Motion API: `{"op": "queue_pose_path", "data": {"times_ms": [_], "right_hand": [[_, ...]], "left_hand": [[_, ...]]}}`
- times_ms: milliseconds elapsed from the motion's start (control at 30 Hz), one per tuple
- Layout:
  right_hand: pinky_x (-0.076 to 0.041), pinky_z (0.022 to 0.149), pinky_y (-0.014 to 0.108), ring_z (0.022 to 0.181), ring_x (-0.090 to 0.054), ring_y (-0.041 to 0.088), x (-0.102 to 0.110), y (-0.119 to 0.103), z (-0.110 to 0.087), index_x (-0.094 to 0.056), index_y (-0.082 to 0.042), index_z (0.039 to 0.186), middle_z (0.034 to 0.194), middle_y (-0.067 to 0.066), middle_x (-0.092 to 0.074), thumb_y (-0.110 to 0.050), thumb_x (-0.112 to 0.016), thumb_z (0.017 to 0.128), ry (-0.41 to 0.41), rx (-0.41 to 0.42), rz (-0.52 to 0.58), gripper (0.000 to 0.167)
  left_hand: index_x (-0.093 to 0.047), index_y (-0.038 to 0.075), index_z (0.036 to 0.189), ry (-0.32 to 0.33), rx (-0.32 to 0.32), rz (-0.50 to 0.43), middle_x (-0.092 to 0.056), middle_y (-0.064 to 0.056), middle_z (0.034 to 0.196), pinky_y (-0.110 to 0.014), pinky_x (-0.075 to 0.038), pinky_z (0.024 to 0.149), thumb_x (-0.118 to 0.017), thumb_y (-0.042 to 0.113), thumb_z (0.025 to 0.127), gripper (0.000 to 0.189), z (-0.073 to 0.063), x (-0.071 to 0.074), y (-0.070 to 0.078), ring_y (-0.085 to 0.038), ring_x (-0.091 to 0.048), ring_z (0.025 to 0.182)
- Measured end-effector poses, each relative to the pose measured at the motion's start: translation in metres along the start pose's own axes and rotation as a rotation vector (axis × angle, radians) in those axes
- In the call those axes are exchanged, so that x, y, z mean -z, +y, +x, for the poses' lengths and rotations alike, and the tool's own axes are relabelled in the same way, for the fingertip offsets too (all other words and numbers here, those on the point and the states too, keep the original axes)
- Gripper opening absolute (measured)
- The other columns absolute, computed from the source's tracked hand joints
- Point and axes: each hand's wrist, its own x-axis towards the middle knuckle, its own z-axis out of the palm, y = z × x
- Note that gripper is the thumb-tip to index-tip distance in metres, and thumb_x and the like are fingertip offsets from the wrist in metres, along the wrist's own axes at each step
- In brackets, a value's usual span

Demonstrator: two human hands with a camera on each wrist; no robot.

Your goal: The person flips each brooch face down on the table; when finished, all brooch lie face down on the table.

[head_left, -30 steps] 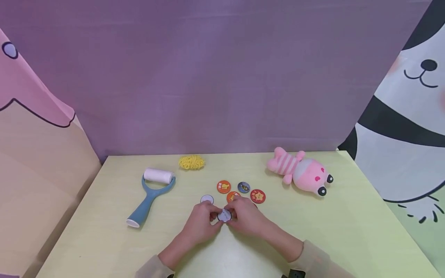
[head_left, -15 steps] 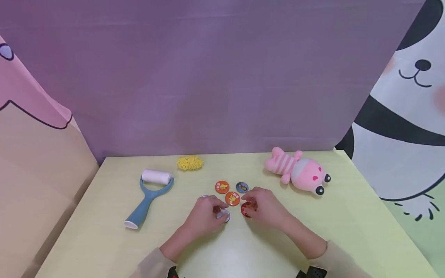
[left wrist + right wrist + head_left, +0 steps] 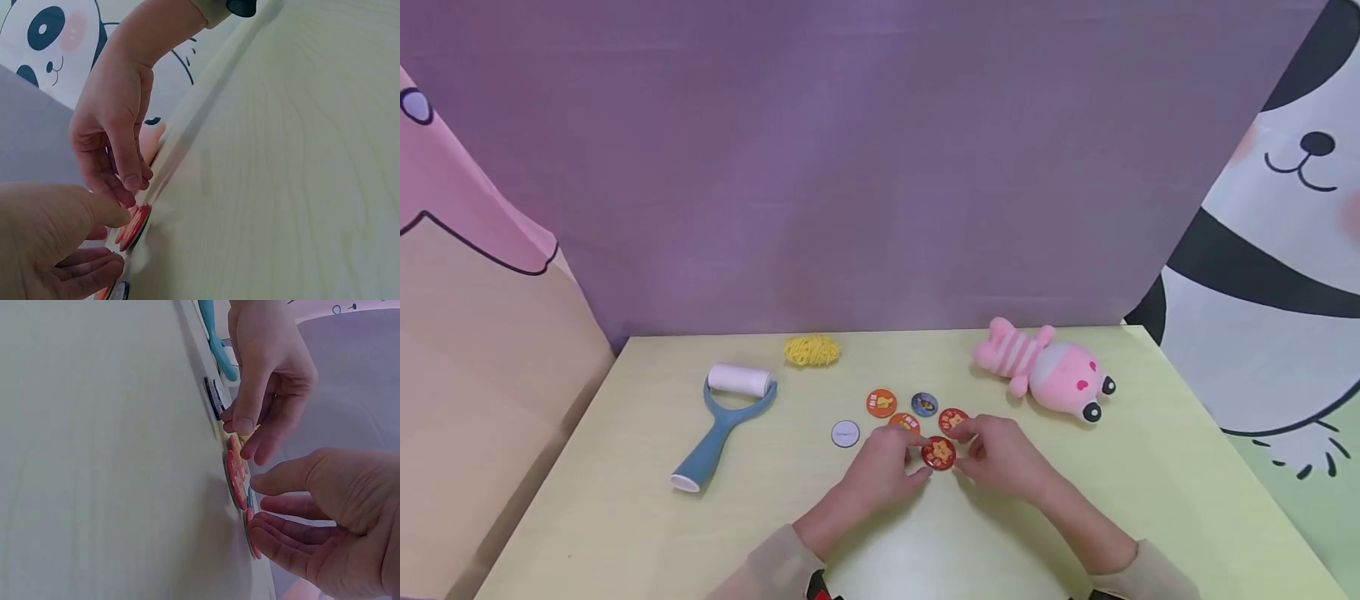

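A round red badge with a yellow star-like print [image 3: 938, 452] lies on the table between both hands. My left hand [image 3: 882, 471] has its thumb and forefinger at the badge's left edge, loosely spread. On the other side my right hand [image 3: 1009, 458] holds its fingertips near the right edge, thumb and fingers apart. Just behind lie a second red badge [image 3: 953, 419], a blue badge [image 3: 924, 404] and two orange badges [image 3: 882, 403], the nearer one partly covered by my left hand. A white badge [image 3: 846, 433] sits left of that hand; another pale-topped disc [image 3: 211, 399] shows in the right wrist view.
A lint roller with a blue handle [image 3: 718, 437] lies at the left of the table [image 3: 625, 517]. At the back are a bundle of yellow yarn [image 3: 812, 351] and, on the right, a pink plush toy [image 3: 1045, 371]. A purple backdrop [image 3: 880, 167] rises behind.
Both hands were at a white badge near the middle. The right hand moved to the red badge and the left let go of the white one and followed rightward.
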Motion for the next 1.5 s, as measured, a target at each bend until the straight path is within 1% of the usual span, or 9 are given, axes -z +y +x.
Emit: {"op": "queue_pose_path", "data": {"times_ms": [333, 467, 633, 767, 900, 1067, 1200, 1333, 1500], "right_hand": [[-0.053, 0.066, 0.021, 0.074, -0.060, 0.009, -0.011, 0.001, -0.001, -0.079, -0.007, 0.105, 0.090, -0.001, -0.074, -0.003, -0.084, 0.081, 0.027, 0.032, -0.054, 0.024], [-0.053, 0.066, 0.021, 0.073, -0.058, 0.008, -0.013, 0.001, -0.001, -0.080, -0.010, 0.101, 0.087, -0.002, -0.072, -0.005, -0.087, 0.081, 0.039, 0.046, -0.076, 0.022], [-0.055, 0.068, 0.021, 0.074, -0.060, 0.009, -0.015, 0.001, -0.001, -0.079, -0.009, 0.098, 0.087, -0.002, -0.072, -0.007, -0.089, 0.080, 0.041, 0.060, -0.074, 0.021], [-0.058, 0.070, 0.021, 0.077, -0.065, 0.009, -0.015, 0.003, -0.001, -0.079, -0.010, 0.099, 0.090, -0.003, -0.073, -0.009, -0.091, 0.078, 0.029, 0.073, -0.061, 0.024], [-0.059, 0.071, 0.021, 0.078, -0.068, 0.010, -0.013, 0.006, -0.002, -0.079, -0.011, 0.098, 0.090, -0.003, -0.074, -0.009, -0.091, 0.079, 0.027, 0.091, -0.035, 0.022], [-0.064, 0.076, 0.027, 0.083, -0.074, 0.015, -0.011, 0.007, -0.004, -0.076, -0.010, 0.090, 0.089, 0.000, -0.075, -0.004, -0.085, 0.084, 0.057, 0.114, 0.053, 0.013], [-0.066, 0.079, 0.027, 0.089, -0.077, 0.019, -0.012, 0.006, -0.005, -0.078, -0.010, 0.091, 0.092, 0.000, -0.076, -0.002, -0.082, 0.088, 0.086, 0.095, 0.119, 0.010], [-0.065, 0.079, 0.024, 0.090, -0.078, 0.019, -0.011, 0.005, -0.004, -0.080, -0.011, 0.095, 0.094, -0.001, -0.077, -0.002, -0.083, 0.089, 0.142, 0.065, 0.156, 0.011], [-0.066, 0.078, 0.026, 0.089, -0.079, 0.018, -0.006, 0.004, -0.002, -0.080, -0.013, 0.097, 0.094, -0.002, -0.079, -0.003, -0.083, 0.090, 0.200, 0.080, 0.180, 0.012]], "left_hand": [[-0.081, 0.009, 0.120, 0.025, -0.049, 0.099, -0.078, -0.002, 0.097, -0.017, -0.047, 0.068, -0.082, 0.012, 0.091, 0.029, 0.004, -0.012, 0.005, -0.007, -0.054, 0.077], [-0.080, 0.007, 0.121, 0.016, -0.024, 0.076, -0.078, -0.003, 0.098, -0.015, -0.046, 0.065, -0.082, 0.010, 0.092, 0.029, 0.004, -0.013, 0.009, -0.006, -0.052, 0.074], [-0.081, 0.005, 0.117, 0.022, 0.018, 0.057, -0.079, -0.004, 0.097, -0.014, -0.051, 0.069, -0.082, 0.008, 0.093, 0.024, 0.003, -0.014, 0.009, -0.005, -0.056, 0.078], [-0.081, 0.002, 0.114, 0.024, 0.034, 0.038, -0.079, -0.006, 0.100, -0.015, -0.055, 0.073, -0.082, 0.007, 0.092, 0.023, 0.002, -0.015, 0.008, -0.006, -0.062, 0.082], [-0.082, 0.002, 0.112, 0.028, 0.028, 0.004, -0.080, -0.007, 0.100, -0.013, -0.053, 0.070, -0.082, 0.009, 0.093, 0.021, 0.002, -0.014, 0.006, -0.005, -0.063, 0.081], [-0.082, 0.002, 0.111, 0.057, -0.006, -0.040, -0.082, -0.008, 0.098, -0.009, -0.053, 0.066, -0.078, 0.007, 0.095, 0.017, 0.003, -0.014, 0.003, -0.002, -0.067, 0.077], [-0.083, 0.003, 0.111, 0.079, 0.016, -0.085, -0.082, -0.007, 0.094, -0.010, -0.053, 0.064, -0.075, 0.005, 0.097, 0.017, 0.002, -0.012, 0.003, 0.000, -0.067, 0.073], [-0.082, 0.003, 0.113, 0.140, 0.013, -0.103, -0.083, -0.005, 0.094, -0.012, -0.056, 0.069, -0.074, 0.003, 0.096, 0.019, 0.002, -0.010, 0.003, -0.002, -0.071, 0.078], [-0.080, -0.001, 0.113, 0.202, -0.002, -0.158, -0.083, -0.009, 0.094, -0.013, -0.059, 0.074, -0.074, 0.000, 0.095, 0.019, 0.003, -0.003, 0.005, -0.009, -0.078, 0.082]]}}
